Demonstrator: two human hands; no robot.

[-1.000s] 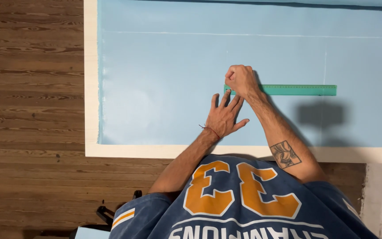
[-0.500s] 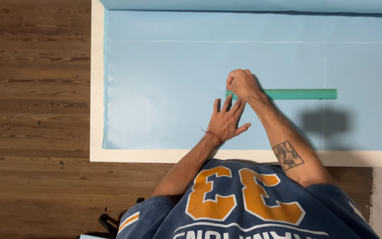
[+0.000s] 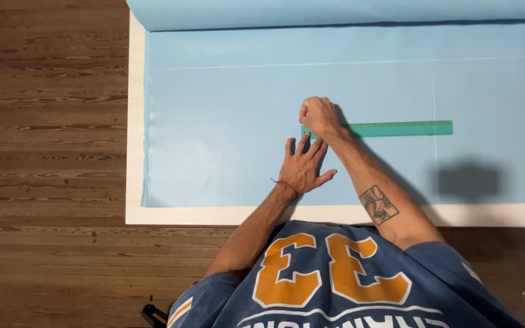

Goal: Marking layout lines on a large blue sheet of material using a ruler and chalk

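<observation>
Left hand [image 3: 304, 167] is spread flat on smooth blue sheet [image 3: 226, 121]; right hand [image 3: 318, 115] is fisted at the thin green ruler [image 3: 390, 129] end.

A sheet of fabric [image 3: 226, 121] lies spread on the table [image 3: 133, 182], its rolled part [image 3: 335, 12] at 12 o'clock. A ruler [image 3: 396, 129] lies on the sheet, running from centre toward 3 o'clock. The right hand [image 3: 318, 115] sits on the ruler's 9 o'clock end. The left hand [image 3: 302, 167] lies flat on the sheet just at 6 o'clock of it. Floorboards [image 3: 44, 152] lie at 9 o'clock of the table.
</observation>
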